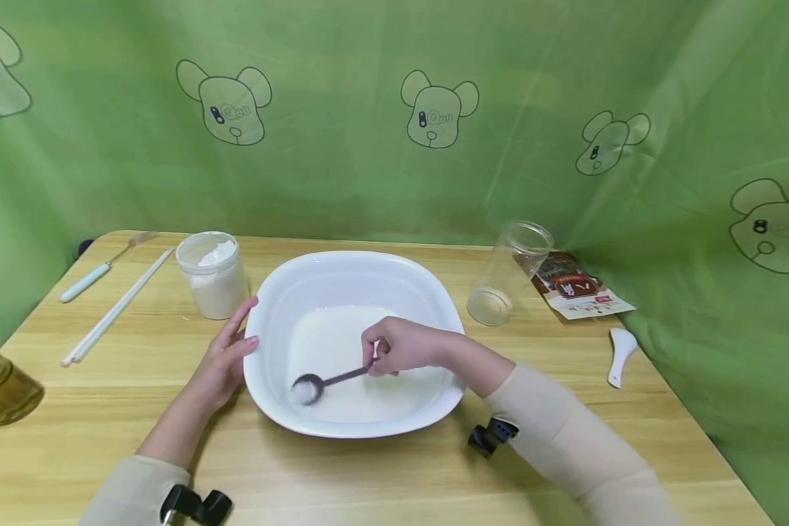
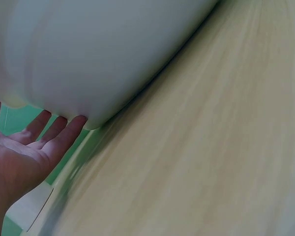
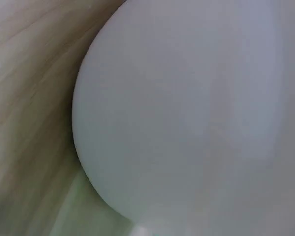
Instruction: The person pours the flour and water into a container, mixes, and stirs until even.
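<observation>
A white basin [image 1: 443, 292] stands in the middle of the table, a white layer covering its floor. My left hand [image 1: 222, 363] rests against its left side, fingertips at the rim. In the left wrist view the fingers [image 2: 66, 137] extend fairly straight against the basin's outer wall [image 2: 108, 59]. My right hand [image 1: 401, 345] reaches over the basin's right rim and pinches the handle of a dark spoon [image 1: 345, 376]. The spoon's round bowl, with something white in it, is low inside the basin at front left. Only the basin's outside [image 3: 177, 108] shows in the right wrist view, with the right hand hidden.
Behind my left hand stands a clear jar [image 1: 214, 281] of white powder. Chopsticks [image 1: 118, 310] and a blue-handled utensil [image 1: 87, 282] lie left; an amber-coloured container [image 1: 3, 387] is at the left edge. At right are a clear cup [image 1: 500, 285], a brown packet [image 1: 575, 285] and a white spoon [image 1: 621, 354].
</observation>
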A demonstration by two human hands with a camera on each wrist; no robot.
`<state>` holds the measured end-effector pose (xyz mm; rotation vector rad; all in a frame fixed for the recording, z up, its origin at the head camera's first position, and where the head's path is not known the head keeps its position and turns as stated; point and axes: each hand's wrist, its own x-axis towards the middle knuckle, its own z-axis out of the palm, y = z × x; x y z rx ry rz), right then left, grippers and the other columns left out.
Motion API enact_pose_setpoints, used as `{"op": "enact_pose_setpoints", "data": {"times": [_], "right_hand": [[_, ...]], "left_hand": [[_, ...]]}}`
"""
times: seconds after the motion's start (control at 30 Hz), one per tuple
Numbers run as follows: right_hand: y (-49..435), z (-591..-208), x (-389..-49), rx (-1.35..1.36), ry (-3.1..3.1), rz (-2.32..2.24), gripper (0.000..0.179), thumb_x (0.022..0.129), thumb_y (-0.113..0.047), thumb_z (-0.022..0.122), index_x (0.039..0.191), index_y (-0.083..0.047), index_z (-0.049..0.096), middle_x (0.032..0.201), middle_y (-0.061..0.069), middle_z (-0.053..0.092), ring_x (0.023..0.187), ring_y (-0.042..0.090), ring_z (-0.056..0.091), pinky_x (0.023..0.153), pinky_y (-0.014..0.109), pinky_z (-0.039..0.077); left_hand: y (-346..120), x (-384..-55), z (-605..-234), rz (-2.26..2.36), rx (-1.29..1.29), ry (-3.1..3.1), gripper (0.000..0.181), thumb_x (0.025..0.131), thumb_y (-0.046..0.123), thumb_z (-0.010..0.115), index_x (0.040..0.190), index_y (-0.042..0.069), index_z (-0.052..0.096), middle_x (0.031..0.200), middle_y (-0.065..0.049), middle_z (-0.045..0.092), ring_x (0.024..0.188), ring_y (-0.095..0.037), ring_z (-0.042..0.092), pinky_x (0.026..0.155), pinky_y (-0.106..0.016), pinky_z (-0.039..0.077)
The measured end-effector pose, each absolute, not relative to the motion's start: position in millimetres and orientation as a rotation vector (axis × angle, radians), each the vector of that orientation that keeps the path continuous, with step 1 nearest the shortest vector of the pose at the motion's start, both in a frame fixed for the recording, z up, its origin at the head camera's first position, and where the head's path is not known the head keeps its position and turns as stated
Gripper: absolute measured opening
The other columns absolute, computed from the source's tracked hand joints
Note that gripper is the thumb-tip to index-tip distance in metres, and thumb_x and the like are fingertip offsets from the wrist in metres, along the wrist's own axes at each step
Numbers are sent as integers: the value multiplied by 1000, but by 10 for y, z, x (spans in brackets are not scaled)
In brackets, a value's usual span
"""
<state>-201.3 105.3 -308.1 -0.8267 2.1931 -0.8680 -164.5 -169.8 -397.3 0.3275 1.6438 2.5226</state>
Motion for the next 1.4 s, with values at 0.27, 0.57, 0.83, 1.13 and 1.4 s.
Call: {"op": "enact_pose_setpoints", "data": {"times": [0.27,0.57,0.83,1.13,1.4], "right_hand": [[1492,-2902,-1995,-891,2207,-727,10,71,4,59,72,-6,58,48,-1,44,44,8,39,43,19,33],[1742,-2750,-2080,-861,2461,-628,12,68,6,55,68,-5,56,51,-2,44,45,8,36,42,21,32],[1595,-2872,-2154,-705,2501,-803,9,71,4,58,71,-5,56,51,0,46,46,11,41,42,21,33],[1528,-2898,-2019,-771,2322,-901,7,71,4,59,71,-3,56,49,0,43,45,11,40,43,20,31],[1726,-2813,-1983,-851,2374,-757,11,69,6,56,67,-5,56,51,-1,45,46,8,38,42,19,32]], "left_hand": [[-1702,-1651,-3974,2516,321,1650,60,84,5,44,137,21,22,121,-16,30,91,-19,54,70,-33,49],[-1718,-1651,-3975,2516,313,1654,60,84,5,44,137,21,22,122,-17,29,91,-19,54,70,-33,49],[-1710,-1648,-3971,2518,304,1649,59,84,6,45,137,22,23,123,-16,29,92,-18,53,71,-33,49],[-1695,-1642,-3953,2512,267,1656,59,84,6,45,137,23,24,122,-14,31,91,-18,53,71,-33,49],[-1695,-1641,-3942,2512,265,1656,59,84,6,45,137,22,24,121,-13,32,91,-18,54,70,-33,49]]}}
